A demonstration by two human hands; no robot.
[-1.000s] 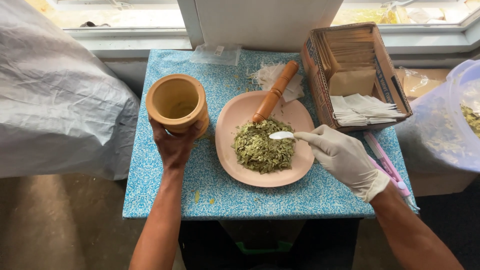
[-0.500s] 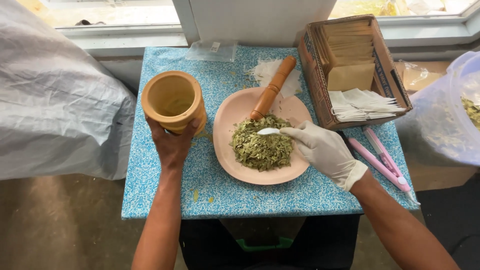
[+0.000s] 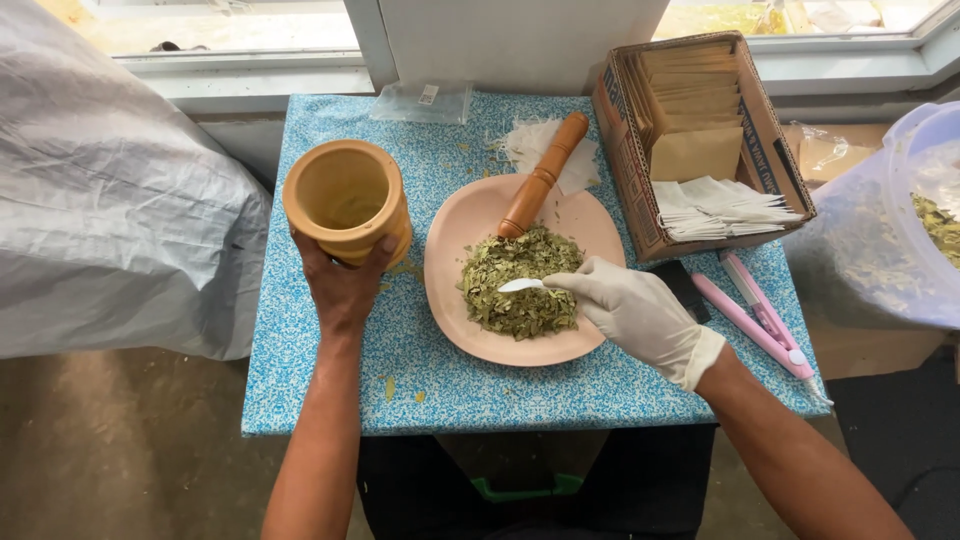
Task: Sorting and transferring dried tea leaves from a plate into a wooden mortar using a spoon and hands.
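My bare left hand (image 3: 343, 285) grips the near side of a wooden mortar (image 3: 346, 200) that stands on the blue speckled table (image 3: 330, 380). To its right a pink plate (image 3: 470, 225) carries a heap of dried green leaves (image 3: 520, 280). My right hand (image 3: 640, 315), in a white glove, holds a small white spoon (image 3: 520, 285) whose bowl rests on the leaves. A wooden pestle (image 3: 545, 175) leans on the plate's far rim.
A cardboard box (image 3: 625, 150) of brown envelopes and white sachets stands at the back right. A pink sealer tool (image 3: 760, 320) lies near the right edge. A plastic tub (image 3: 900, 230) of leaves sits further right. A grey sack (image 3: 110, 200) bulks at left.
My right hand has slid the spoon leftward across the heap of leaves. My left hand stays on the mortar.
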